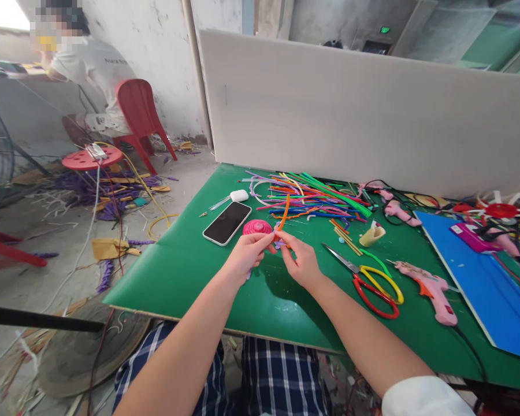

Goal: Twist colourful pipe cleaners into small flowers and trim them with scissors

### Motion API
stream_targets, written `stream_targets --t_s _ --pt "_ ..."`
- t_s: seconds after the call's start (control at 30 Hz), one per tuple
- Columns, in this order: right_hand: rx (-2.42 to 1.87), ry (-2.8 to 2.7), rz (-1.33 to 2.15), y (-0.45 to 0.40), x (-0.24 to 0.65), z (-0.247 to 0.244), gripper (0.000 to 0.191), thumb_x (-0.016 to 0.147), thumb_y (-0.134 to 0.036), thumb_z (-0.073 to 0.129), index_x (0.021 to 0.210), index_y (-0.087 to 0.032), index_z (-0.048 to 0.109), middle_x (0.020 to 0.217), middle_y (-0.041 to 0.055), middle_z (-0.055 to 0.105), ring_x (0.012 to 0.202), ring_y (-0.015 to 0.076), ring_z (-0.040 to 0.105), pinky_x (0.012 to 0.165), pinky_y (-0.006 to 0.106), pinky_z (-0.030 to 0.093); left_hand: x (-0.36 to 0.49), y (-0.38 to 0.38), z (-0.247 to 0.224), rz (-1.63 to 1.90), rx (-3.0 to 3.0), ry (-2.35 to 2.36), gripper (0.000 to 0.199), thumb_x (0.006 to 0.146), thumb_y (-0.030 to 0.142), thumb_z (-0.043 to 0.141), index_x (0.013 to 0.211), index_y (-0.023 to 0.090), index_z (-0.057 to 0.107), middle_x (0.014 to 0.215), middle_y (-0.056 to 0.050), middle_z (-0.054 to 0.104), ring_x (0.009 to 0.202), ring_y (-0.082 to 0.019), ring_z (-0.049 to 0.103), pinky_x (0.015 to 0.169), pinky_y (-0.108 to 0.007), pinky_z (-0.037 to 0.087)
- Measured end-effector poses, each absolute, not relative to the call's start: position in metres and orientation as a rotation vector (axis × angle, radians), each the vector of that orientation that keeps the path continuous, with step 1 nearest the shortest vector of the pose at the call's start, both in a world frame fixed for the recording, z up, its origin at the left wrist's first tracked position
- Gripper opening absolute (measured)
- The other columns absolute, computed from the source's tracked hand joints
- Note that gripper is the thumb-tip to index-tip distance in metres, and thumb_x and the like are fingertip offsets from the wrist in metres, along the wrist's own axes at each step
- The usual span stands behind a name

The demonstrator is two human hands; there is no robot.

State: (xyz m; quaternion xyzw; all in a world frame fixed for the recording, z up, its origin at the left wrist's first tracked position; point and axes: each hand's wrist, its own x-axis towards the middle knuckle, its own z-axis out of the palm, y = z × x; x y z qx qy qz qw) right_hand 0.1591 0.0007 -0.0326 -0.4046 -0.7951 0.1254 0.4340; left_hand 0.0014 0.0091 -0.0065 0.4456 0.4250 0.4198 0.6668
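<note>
Above the green table, my left hand [248,253] and my right hand [300,258] meet with their fingertips pinched together. Between them is an orange pipe cleaner [285,209], its free end pointing up, along with a small purple piece [279,245] partly hidden by the fingers. Both hands are closed on this work. Just behind my left hand lies a pink coiled disc [256,227]. A phone [227,223] with a dark screen lies to the left, and a white case [239,196] sits behind it. Many coloured pipe cleaners [316,196] are piled behind the hands.
Right of my hands lie scissors [375,289] with red and yellow handles, a pink glue gun [433,287], a cream roll [372,234] and a blue board [481,277]. A pale panel [355,110] stands behind the table [164,277]. A person sits at the far left.
</note>
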Motion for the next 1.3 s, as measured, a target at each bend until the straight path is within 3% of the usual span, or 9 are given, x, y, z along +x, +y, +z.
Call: stream_targets --t_s 0.17,0.3,0.4,0.5,0.63,0.87,1.07,1.17,1.3 --pt "-1.061 -1.841 0.527 -0.002 0.156 -0.029 0.037 0.085 -0.023 0.044 0.121 -0.028 0.051 0.123 0.0031 0.058 0.107 0.0192 0.058 0.092 0.037 0.046 0.000 0.009 -0.007 0.929 1.046 0.972 0.031 0.069 0.043 0.064 0.078 0.013 0.061 0.068 -0.001 0.058 0.038 0.000 0.024 0.035 -0.017 0.011" --pt "-1.079 -1.430 0.932 0.004 0.157 -0.027 0.038 0.082 -0.034 0.051 0.119 -0.024 0.049 0.095 0.0049 0.070 0.085 0.0181 0.066 0.074 0.033 0.053 -0.002 0.010 -0.006 0.937 1.107 0.996 0.031 0.071 0.042 0.061 0.081 0.013 0.063 0.072 -0.002 0.059 0.041 -0.001 0.027 0.038 -0.017 0.013" --pt "-1.046 -1.215 1.158 0.012 0.160 -0.028 0.035 0.077 -0.041 0.058 0.105 -0.021 0.058 0.080 0.0028 0.069 0.062 0.0130 0.063 0.057 0.027 0.051 -0.004 0.010 -0.004 0.904 1.313 1.086 0.030 0.073 0.042 0.059 0.078 0.014 0.066 0.068 -0.001 0.059 0.043 -0.003 0.030 0.040 -0.020 0.018" --pt "-1.016 -1.166 1.302 0.016 0.162 -0.030 0.028 0.072 -0.041 0.063 0.088 -0.018 0.064 0.066 -0.0003 0.066 0.051 0.0095 0.058 0.051 0.024 0.048 -0.007 0.011 -0.005 0.871 1.549 1.131 0.028 0.074 0.040 0.057 0.071 0.015 0.068 0.062 0.000 0.059 0.051 -0.007 0.040 0.047 -0.021 0.027" --pt "-1.068 -1.203 1.310 0.014 0.159 -0.031 0.021 0.067 -0.037 0.068 0.070 -0.016 0.064 0.059 -0.0015 0.062 0.053 0.0099 0.056 0.052 0.024 0.047 -0.009 0.014 -0.009 0.841 1.695 1.182 0.031 0.076 0.043 0.054 0.072 0.016 0.069 0.062 0.000 0.061 0.055 -0.011 0.046 0.051 -0.023 0.030" --pt "-1.063 -1.079 1.236 0.019 0.164 -0.029 0.020 0.066 -0.034 0.067 0.074 -0.018 0.059 0.060 -0.0027 0.060 0.054 0.0096 0.057 0.050 0.022 0.050 -0.009 0.015 -0.013 0.827 1.728 1.189 0.034 0.076 0.045 0.053 0.065 0.017 0.067 0.058 -0.001 0.061 0.049 -0.010 0.043 0.047 -0.023 0.029" --pt "-1.043 -0.807 1.079 0.031 0.182 -0.024 0.021 0.066 -0.033 0.065 0.071 -0.020 0.049 0.058 -0.0048 0.057 0.049 0.0079 0.052 0.043 0.020 0.047 -0.011 0.019 -0.021 0.904 1.504 1.225 0.034 0.076 0.040 0.055 0.102 0.022 0.065 0.075 -0.002 0.069 0.042 -0.009 0.045 0.045 -0.023 0.036" --pt "-1.054 -0.860 1.134 0.031 0.181 -0.027 0.020 0.066 -0.033 0.065 0.071 -0.020 0.050 0.059 -0.0045 0.057 0.048 0.0078 0.052 0.043 0.020 0.047 -0.008 0.018 -0.022 0.912 1.563 1.255 0.031 0.076 0.036 0.054 0.100 0.022 0.067 0.083 -0.003 0.070 0.051 -0.011 0.053 0.051 -0.023 0.040" --pt "-1.034 -0.980 1.232 0.026 0.172 -0.033 0.018 0.069 -0.034 0.063 0.074 -0.019 0.052 0.059 -0.0046 0.058 0.048 0.0079 0.053 0.045 0.021 0.046 -0.002 0.015 -0.019 0.912 1.726 1.297 0.027 0.076 0.035 0.054 0.092 0.021 0.071 0.076 -0.002 0.070 0.060 -0.014 0.055 0.055 -0.023 0.039"
